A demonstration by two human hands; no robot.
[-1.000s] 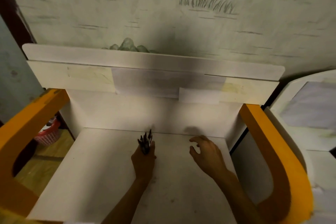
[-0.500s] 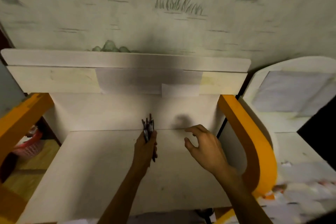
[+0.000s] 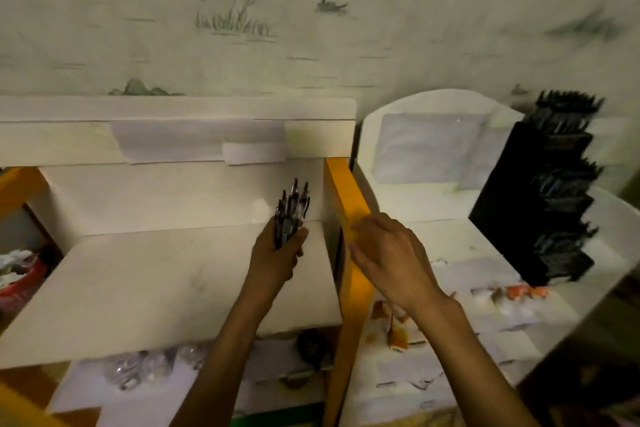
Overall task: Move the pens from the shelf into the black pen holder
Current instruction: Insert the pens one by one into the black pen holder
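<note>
Pale wallpaper w/ faint sketched grass and birds (image 3: pixel 235 19) fills the background above a white wooden shelf unit (image 3: pixel 166 281) w/ orange side posts (image 3: pixel 349 204). Person's left hand (image 3: pixel 277 256) is closed in a fist round a bunch of dark pens (image 3: pixel 291 211), held upright w/ tips sticking up past the thumb, over the rear right part of the white shelf board, close to the right orange post. Right hand (image 3: pixel 388 256) holds nothing: fingers loosely spread and slightly curled, palm down, in front of that post, approx. between the shelf and the white desk surface (image 3: pixel 485 315) to the right. Black tiered pen holder (image 3: pixel 540 198) stands on the desk's far right side, leaning back toward the wall, rows already packed w/ dark pens; it's well apart from both hands. Blurry white papers w/ orange bits (image 3: pixel 519 291) lie on the desk near the holder's base. Red basket (image 3: pixel 20 284) shows at left edge, below the shelf.
</note>
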